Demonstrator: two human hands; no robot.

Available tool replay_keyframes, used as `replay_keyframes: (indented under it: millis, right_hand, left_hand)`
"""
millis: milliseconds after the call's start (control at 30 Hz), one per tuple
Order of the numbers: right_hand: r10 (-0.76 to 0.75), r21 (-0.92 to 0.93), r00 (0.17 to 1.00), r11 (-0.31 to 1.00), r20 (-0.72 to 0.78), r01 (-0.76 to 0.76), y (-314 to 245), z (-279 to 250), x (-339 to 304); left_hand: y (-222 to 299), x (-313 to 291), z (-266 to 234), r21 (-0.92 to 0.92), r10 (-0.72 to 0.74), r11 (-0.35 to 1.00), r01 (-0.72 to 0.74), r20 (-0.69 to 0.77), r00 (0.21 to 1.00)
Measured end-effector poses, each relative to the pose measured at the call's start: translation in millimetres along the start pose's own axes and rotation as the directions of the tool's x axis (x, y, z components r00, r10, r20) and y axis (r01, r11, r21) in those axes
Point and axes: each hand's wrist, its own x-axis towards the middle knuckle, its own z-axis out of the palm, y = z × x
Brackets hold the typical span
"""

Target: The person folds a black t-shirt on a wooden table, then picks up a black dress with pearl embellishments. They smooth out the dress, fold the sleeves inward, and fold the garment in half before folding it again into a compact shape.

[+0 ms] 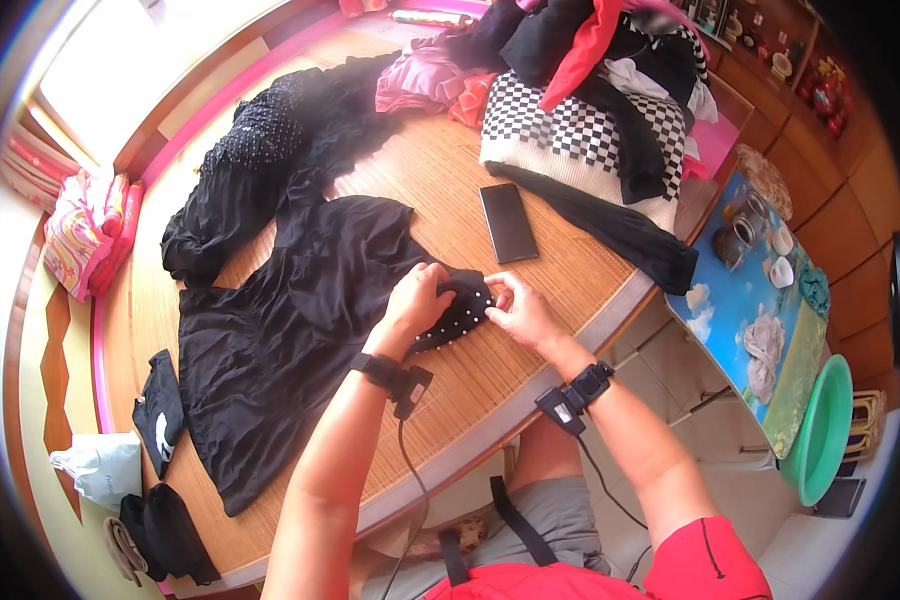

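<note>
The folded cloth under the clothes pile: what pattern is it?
Black-and-white checks on the folded cloth, clearest in the head view.

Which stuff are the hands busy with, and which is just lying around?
Busy with:
- left hand
- right hand
- black studded garment, both hands on its studded end

Lying around:
- phone
- checkered cloth
- second black garment
- clothes pile
- green basin

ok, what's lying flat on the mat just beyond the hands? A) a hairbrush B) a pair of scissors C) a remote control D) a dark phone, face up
D: a dark rectangular phone lies flat on the woven mat, just past the left hand and right hand, which both pinch the studded end of the black garment.
</note>
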Motion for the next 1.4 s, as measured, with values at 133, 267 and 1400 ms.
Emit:
replay_keyframes:
  millis: [133, 267, 1400]
  right_hand:
    - [-0.002, 0.043, 0.956, 0.999, 0.295, -0.012, -9.7, -15.7, 17.2]
    - [0.133, -0.002, 0.881, 0.989, 0.453, -0.149, -15.5, -23.1, 28.9]
    - [-0.486, -0.583, 0.86, 0.658, 0.156, 0.477, 7.6, 41.2, -33.9]
  left_hand:
    - [22.4, -2.5, -18.6, -0.123, 0.011, 0.992, -0.01, 0.009, 1.0]
    - [40.7, -7.0, -37.0, -0.246, 0.034, 0.969, -0.037, -0.014, 0.999]
    - [-55.4, -69.5, -40.3, 0.211, 0.031, 0.977, 0.04, -0.322, 0.946]
